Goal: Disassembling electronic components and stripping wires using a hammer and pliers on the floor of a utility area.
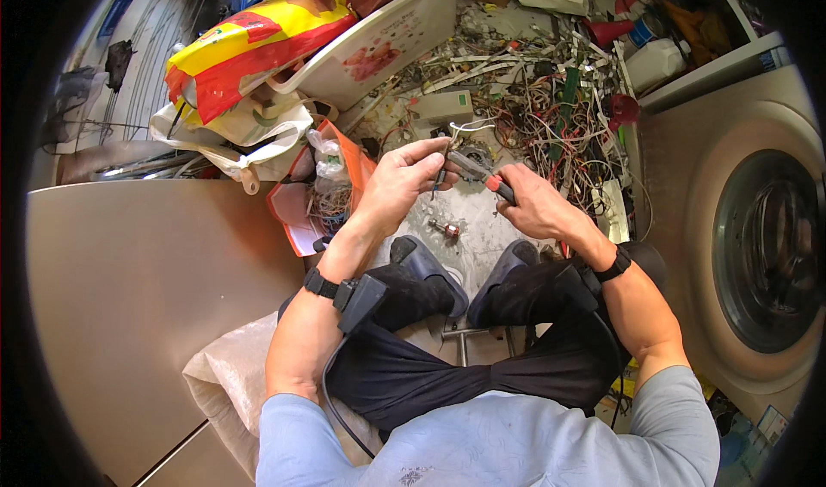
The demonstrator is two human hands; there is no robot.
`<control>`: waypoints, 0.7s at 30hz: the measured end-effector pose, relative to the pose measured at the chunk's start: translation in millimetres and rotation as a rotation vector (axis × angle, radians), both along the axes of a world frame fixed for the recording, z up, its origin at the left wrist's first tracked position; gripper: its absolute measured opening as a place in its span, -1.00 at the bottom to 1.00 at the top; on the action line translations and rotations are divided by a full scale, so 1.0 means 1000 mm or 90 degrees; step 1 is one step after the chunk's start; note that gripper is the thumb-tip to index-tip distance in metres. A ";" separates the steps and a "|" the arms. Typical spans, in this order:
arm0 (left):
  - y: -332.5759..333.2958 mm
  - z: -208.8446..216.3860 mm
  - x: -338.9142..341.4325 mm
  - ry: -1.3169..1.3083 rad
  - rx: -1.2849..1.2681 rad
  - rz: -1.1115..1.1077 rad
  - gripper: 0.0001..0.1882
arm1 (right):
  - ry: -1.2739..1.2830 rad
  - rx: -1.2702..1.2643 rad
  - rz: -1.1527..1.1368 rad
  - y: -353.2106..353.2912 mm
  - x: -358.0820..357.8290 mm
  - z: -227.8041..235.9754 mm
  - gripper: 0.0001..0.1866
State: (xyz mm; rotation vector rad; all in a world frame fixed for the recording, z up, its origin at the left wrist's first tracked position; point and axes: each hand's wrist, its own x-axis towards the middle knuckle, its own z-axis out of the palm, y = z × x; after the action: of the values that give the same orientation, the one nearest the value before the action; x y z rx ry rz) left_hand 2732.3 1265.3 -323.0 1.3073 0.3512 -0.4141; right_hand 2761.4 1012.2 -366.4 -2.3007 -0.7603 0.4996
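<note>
2 forearms come in from 6 o'clock, 1 black wrist strap each. 2 grey slippers (430,268) on the floor below the hands. 1 small metal part (447,228) lies on the floor betw. the slippers and the hands.

Left hand (404,181): fingers pressed together, pinching a thin wire (440,180) at the tips. Right hand (533,203): fingers wrapped shut round the red-handled pliers (477,170), whose nose points to 10 o'clock and meets the wire.

At 9 o'clock of the hands, 1 orange bag (360,167) w/ a tangle of wires inside. Farther, 12 o'clock, a big pile of wire scraps (542,100) on the floor w/ 1 pale box (440,107) in it. At 11 o'clock, 1 white bin (379,44), 1 red-yellow sack (258,44) against it. At 3 o'clock, 1 washing machine (757,246).
</note>
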 end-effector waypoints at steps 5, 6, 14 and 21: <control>-0.001 -0.008 -0.005 -0.058 0.067 0.005 -0.62 | 0.181 0.011 -0.035 0.010 0.008 0.013 -0.64; -0.002 -0.009 -0.006 -0.060 0.067 0.004 -0.62 | 0.156 0.006 -0.039 0.010 0.006 0.008 -0.65; -0.016 -0.003 -0.014 -0.121 0.302 0.064 -0.68 | 0.096 0.015 -0.035 0.016 0.002 0.002 -0.71; -0.013 0.004 -0.015 -0.098 0.271 0.062 -0.65 | -0.023 0.058 -0.068 0.019 0.000 0.001 -0.73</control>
State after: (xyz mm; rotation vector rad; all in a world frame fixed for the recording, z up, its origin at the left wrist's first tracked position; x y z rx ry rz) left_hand 2717.1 1252.4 -319.5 1.7171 0.3849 -0.1566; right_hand 2761.4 1031.4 -365.1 -2.2562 -0.6607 0.3681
